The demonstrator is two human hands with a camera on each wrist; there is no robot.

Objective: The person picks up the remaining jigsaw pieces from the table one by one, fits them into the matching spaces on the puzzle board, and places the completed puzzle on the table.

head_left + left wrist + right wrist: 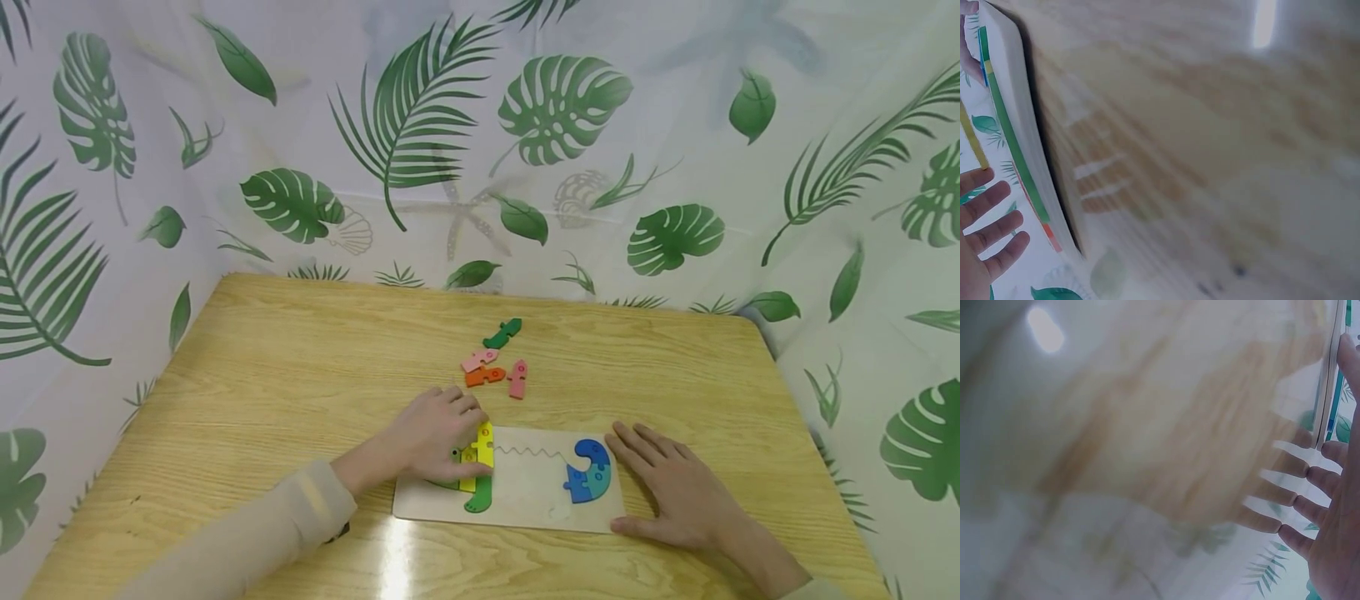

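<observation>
Between its thumb and fingers my left hand (438, 437) pinches a yellow puzzle piece (486, 435), held over the left part of a pale wooden puzzle board (525, 504). The left wrist view shows this yellow piece (972, 137) edge-on at a fingertip, above the board (1013, 75). Under the hand lie another yellow piece and a green piece with a foot (478, 496), partly hidden. Blue pieces (598, 475) form a curled tail at the board's right end. Fingers spread, my right hand (686, 492) rests on the table by the right edge, its thumb touching the board's corner.
Behind the board lie loose puzzle pieces: dark green (504, 333), light pink (480, 360), orange (485, 377) and darker pink (517, 379). A zigzag line is printed across the board's middle. The wooden table (300, 350) meets a leaf-patterned curtain (450, 233) behind and at both sides.
</observation>
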